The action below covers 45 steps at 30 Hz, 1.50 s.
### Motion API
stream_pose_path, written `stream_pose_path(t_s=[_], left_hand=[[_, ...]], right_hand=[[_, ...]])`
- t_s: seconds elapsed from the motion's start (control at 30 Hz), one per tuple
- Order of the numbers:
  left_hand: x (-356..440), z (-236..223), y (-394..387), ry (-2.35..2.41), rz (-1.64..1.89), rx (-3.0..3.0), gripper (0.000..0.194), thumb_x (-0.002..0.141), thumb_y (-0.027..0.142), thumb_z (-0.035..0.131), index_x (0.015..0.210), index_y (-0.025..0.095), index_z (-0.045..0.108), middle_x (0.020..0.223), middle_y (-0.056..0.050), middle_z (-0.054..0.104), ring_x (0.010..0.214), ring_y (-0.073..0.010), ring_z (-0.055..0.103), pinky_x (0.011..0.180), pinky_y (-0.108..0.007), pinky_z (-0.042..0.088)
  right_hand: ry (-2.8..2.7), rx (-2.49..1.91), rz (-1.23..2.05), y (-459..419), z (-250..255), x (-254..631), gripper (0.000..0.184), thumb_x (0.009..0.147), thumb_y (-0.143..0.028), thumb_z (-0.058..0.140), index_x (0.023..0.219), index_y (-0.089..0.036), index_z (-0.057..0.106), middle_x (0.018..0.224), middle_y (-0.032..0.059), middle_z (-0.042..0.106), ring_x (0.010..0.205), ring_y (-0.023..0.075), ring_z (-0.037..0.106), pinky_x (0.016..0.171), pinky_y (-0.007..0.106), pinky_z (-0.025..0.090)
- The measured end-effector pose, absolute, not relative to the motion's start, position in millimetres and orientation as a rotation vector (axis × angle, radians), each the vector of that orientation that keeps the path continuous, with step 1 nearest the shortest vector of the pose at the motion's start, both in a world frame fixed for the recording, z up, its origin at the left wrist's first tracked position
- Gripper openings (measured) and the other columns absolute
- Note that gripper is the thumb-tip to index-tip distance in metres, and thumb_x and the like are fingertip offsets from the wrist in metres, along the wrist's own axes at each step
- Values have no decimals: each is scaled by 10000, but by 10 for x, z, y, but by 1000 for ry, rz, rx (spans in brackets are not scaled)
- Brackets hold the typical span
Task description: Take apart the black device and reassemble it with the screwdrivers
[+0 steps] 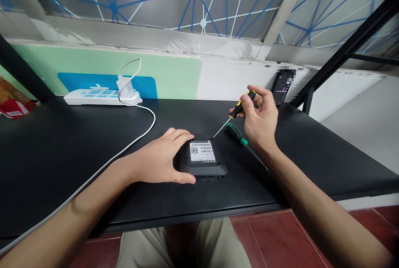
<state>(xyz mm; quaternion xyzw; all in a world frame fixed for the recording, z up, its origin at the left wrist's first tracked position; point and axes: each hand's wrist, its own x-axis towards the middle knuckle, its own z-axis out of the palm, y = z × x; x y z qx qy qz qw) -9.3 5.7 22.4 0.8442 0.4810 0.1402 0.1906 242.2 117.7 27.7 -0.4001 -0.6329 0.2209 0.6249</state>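
Note:
A black, flat, square electronic box [205, 171] lies on the black table with its white printed label [202, 151] facing up. My left hand [166, 156] grips its left side, fingers on the far edge and thumb at the near edge. In my right hand [260, 116] is a screwdriver [240, 104] with a black and yellow handle, held tilted. Its thin shaft points down to the box's far right corner, and the tip is at or very close to that corner. Beneath my right wrist lies a second screwdriver [238, 135] with a green and black handle.
A white power strip [102, 97] with a plugged-in charger [125, 87] stands at the back left. Its white cable [124, 148] runs along the left to the front. A phone [283, 87] leans on the wall at the back right. A red packet [15, 104] sits far left.

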Motion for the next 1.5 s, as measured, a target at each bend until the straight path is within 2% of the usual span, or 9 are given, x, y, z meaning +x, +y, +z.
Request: stream_pose_path(t_s=[0.33,0.47,0.7,1.0,1.13,1.23,1.4,1.5], left_hand=[[-96,223,48,1344,400,2382,920,746,661,758,1479,201,446,1530,-154,494,1400,-378,442,1144,-531,422],[-82,237,49,1343,390,2388,917,755,656,751,1483,193,441,1533,-161,489,1402,-378,443,1148,-531,419],[-78,253,47,1353,356,2380,942,759,662,748,1496,173,423,1540,-166,476,1414,-376,429,1159,-525,413],[-83,226,52,1338,391,2379,910,762,647,765,1488,209,435,1538,-155,484,1408,-383,437,1143,-532,420],[-85,231,47,1336,388,2384,903,768,633,765,1486,197,434,1538,-163,480,1410,-383,432,1152,-534,410],[-91,235,43,1349,362,2383,924,769,642,760,1491,174,424,1543,-165,468,1417,-375,422,1160,-520,411],[-90,235,45,1358,343,2385,938,771,647,756,1500,165,416,1550,-161,461,1423,-369,415,1172,-512,400],[-82,233,50,1353,362,2375,920,767,639,762,1490,177,430,1544,-159,471,1420,-376,422,1164,-518,405]], right_hand=[[-1496,-909,368,1108,302,2394,350,945,-485,597,1237,-299,548,1085,79,601,669,188,729,582,367,586],[-1488,-886,442,1110,292,2383,328,928,-438,628,1211,-287,558,1066,72,599,659,180,719,578,364,582],[-1491,-899,501,1088,277,2378,328,949,-467,594,1232,-306,555,1089,72,622,718,190,731,615,377,594],[-1458,-806,576,1158,244,2376,371,860,-382,730,1198,-320,590,909,1,608,619,139,651,569,326,587],[-1432,-755,712,1198,198,2388,352,931,-369,635,1277,-344,581,1010,10,687,737,162,741,665,345,645],[-1397,-707,815,1200,185,2390,274,981,-397,556,1248,-335,564,1036,15,728,792,170,766,727,366,670],[-1403,-694,616,1213,199,2392,303,863,-417,753,1123,-324,627,870,-20,632,708,155,717,682,353,665],[-1419,-693,595,1214,203,2402,256,916,-383,691,1163,-332,654,910,-3,653,756,168,727,736,394,670]])
